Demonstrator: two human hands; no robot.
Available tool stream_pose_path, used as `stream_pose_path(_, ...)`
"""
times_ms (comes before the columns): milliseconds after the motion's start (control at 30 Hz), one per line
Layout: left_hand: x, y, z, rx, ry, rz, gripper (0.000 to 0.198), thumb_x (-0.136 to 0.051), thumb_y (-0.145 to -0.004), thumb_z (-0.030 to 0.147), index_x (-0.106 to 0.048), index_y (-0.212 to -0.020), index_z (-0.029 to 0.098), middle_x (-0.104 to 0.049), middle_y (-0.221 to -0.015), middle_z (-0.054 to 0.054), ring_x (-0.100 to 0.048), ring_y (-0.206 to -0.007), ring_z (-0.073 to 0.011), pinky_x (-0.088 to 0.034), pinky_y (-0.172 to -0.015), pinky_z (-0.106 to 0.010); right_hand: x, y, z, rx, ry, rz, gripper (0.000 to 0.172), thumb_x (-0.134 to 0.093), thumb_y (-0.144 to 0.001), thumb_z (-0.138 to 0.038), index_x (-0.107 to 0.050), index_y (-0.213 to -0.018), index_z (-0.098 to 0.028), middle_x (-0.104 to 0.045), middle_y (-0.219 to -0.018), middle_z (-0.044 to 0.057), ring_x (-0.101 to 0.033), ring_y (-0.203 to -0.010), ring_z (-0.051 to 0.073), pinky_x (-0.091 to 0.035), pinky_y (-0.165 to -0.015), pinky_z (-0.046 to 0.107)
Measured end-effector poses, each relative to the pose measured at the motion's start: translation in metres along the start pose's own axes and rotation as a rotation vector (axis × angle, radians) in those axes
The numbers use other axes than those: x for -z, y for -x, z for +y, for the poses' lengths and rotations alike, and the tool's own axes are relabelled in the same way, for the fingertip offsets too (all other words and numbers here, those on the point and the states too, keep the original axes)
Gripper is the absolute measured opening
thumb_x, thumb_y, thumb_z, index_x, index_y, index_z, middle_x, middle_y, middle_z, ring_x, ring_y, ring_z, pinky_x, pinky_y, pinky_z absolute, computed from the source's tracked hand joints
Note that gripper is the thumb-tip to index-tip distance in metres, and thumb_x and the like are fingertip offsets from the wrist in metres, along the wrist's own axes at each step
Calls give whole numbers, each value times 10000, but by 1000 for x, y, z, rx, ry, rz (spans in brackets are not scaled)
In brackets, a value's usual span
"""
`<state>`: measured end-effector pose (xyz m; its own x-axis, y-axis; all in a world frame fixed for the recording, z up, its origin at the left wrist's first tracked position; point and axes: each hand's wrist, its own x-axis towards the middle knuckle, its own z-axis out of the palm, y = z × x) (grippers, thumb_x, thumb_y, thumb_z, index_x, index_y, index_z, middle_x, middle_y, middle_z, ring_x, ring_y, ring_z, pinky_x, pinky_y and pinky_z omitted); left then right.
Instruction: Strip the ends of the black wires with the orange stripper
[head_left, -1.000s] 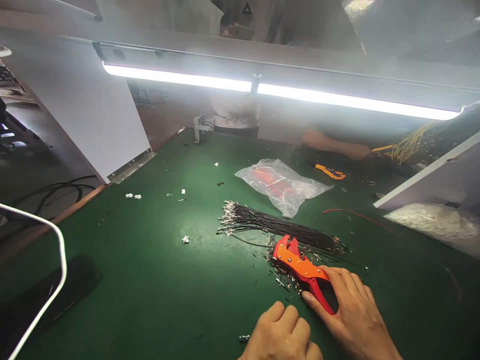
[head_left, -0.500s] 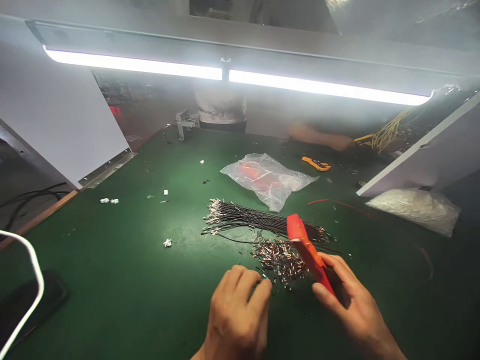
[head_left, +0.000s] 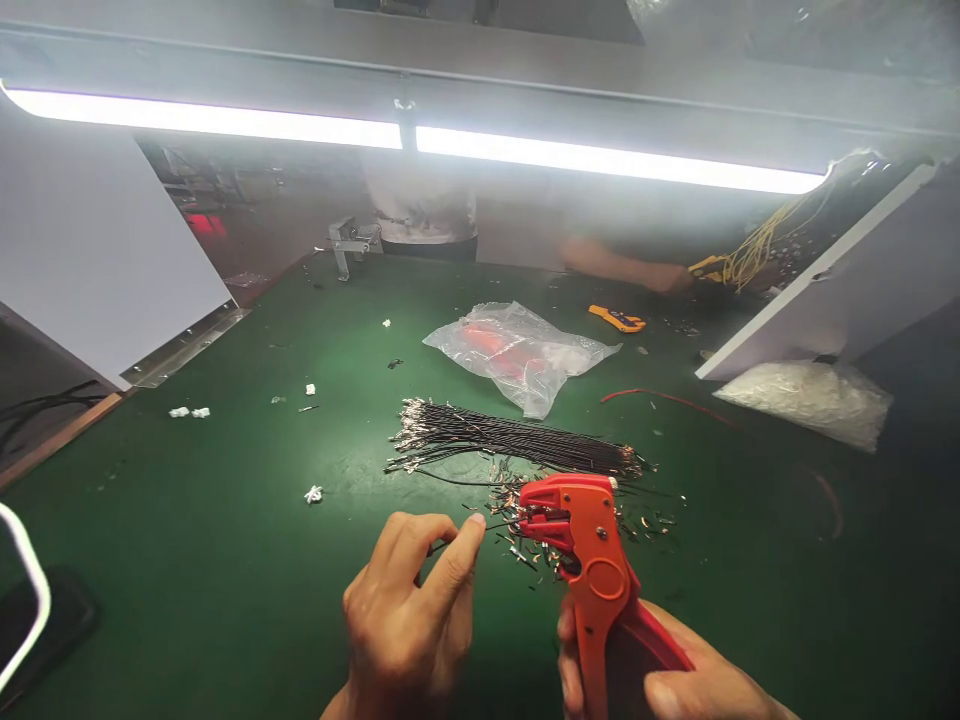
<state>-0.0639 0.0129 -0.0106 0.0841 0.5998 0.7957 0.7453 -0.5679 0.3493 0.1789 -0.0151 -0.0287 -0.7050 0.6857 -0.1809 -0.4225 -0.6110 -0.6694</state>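
Observation:
Between the thumb and fingers of my left hand (head_left: 412,595) is a thin black wire (head_left: 499,526). Its free end reaches the jaws of a red and orange wire stripper (head_left: 592,545). My right hand (head_left: 690,665) is wrapped round the stripper's handles, with the jaws facing left. Just beyond lies a bundle of black wires (head_left: 510,438), with metal terminals at the left ends and bare copper at the right. Cut wire scraps (head_left: 504,490) lie under and around the stripper head, which partly hides them.
A clear plastic bag (head_left: 525,350) with red items lies behind the bundle. Beyond it is a yellow cutting tool (head_left: 616,319). A bag of pale parts (head_left: 814,400) sits by the right panel. Across the table, a co-worker's arm (head_left: 626,268) holds yellow wires. White connectors (head_left: 313,494) dot the left side.
The stripper has turned from pointing away to facing left, and its jaws have come to the wire end. My left hand has shifted left, and the wire in it now shows. The view moved slightly.

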Motion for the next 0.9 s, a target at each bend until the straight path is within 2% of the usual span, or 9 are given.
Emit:
stream_pose_path(133, 2, 0, 1, -12, -14, -25, 387, -594, -844, -74, -708, -1110, 183, -610, -869, -27, -525, -799, -115, -414, -621, -202, -2, 4, -7, -64, 124, 11, 538, -787, -710, -418, -660, -1136, -114, -731, -1034, 142, -664, -875, 234, -465, -777, 321)
stream_pose_path(300, 6, 0, -3, -60, 6, -57, 410, -553, -844, -93, -710, -1105, 181, -591, -897, -36, -504, -809, -116, -432, -637, -198, -11, 8, -11, -75, 172, 71, 526, -749, -704, -490, -647, -1071, -128, -654, -901, 84, -572, -766, 201, -420, -704, 309)
stream_pose_path(500, 12, -4, -10, -169, -4, -95, 357, -594, -845, -71, -718, -1078, 170, -589, -904, -42, -490, -808, -114, -449, -618, -180, -13, -4, -14, -47, 229, 12, 624, -693, -692, -719, -676, -908, -134, -580, -749, 40, -470, -645, 160, -375, -627, 301)
stream_pose_path(900, 12, -7, -9, -168, 30, -99, 352, -605, -831, -83, -726, -1022, 187, -614, -938, -50, -525, -858, -132, -496, -636, -192, -14, -6, -23, -31, 382, -35, 657, -597, -743, -796, -645, -895, -158, -551, -710, 25, -439, -619, 161, -338, -605, 302)
